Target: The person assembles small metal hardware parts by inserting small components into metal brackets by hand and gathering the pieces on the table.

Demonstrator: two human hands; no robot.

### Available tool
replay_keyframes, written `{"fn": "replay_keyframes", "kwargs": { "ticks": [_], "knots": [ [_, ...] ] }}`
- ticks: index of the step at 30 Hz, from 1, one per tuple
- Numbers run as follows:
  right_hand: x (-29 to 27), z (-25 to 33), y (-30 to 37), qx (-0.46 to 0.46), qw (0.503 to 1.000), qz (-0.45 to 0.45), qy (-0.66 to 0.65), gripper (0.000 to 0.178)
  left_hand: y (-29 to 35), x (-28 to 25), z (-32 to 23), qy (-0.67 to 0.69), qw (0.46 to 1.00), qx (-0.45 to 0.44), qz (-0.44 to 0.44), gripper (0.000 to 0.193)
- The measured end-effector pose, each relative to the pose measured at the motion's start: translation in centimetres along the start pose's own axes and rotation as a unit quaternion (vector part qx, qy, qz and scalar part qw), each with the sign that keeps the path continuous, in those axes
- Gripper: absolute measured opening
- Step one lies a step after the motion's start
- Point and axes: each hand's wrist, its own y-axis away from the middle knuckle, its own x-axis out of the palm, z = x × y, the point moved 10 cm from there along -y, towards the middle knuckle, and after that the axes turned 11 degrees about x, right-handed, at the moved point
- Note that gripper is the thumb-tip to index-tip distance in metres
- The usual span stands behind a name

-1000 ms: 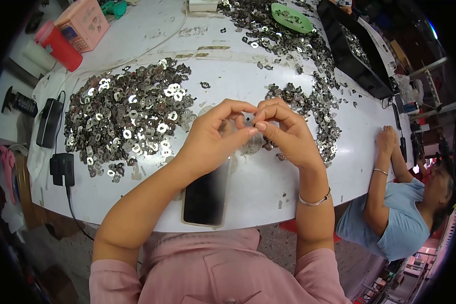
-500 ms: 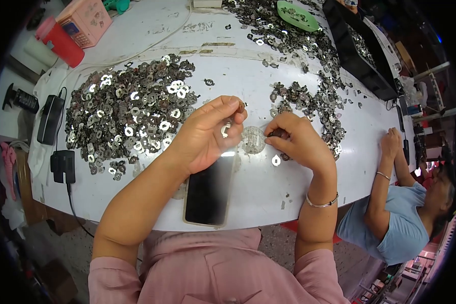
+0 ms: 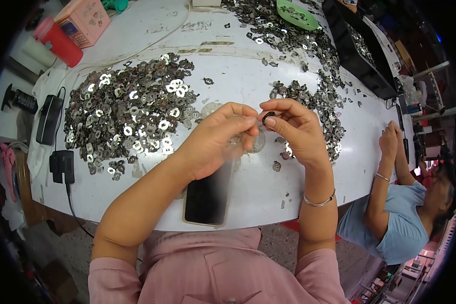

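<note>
Part (image 3: 268,117) in grip of right hand (image 3: 300,133), beside left hand (image 3: 214,138) with contents unclear

four hands (image 3: 301,136), one phone (image 3: 206,202), two bracelets (image 3: 316,204), one green dish (image 3: 310,24)

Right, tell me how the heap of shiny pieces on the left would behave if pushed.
The heap would probably slide and spread, since its pieces seem loosely piled. They look thin and flat, so likely light and apt to skid rather than roll. Their metallic shine hints at stiffness.
</note>
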Motion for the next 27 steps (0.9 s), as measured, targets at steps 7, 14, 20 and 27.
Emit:
{"fn": "replay_keyframes", "kwargs": {
  "ticks": [7, 14, 20, 27],
  "knots": [
    [0.7, 0.0, 0.0, -0.006, 1.000, 0.021, -0.008, 0.024, -0.4, -0.4, -0.5, -0.154, 0.987, 0.049, -0.015, 0.026],
    [1.1, 0.7, 0.1, -0.040, 0.998, 0.022, -0.054, 0.028, -0.5, -0.6, -0.3, -0.208, 0.977, 0.041, -0.021, 0.021],
    [1.1, 0.9, 0.2, -0.059, 0.998, 0.009, 0.009, 0.026, -0.7, -0.9, -0.4, -0.117, 0.992, 0.049, -0.003, 0.016],
    [-0.2, 0.6, 0.0, -0.052, 0.997, -0.042, 0.033, 0.024, -0.5, -0.9, -0.7, 0.029, 0.999, 0.031, -0.032, 0.030]
  ]
}}
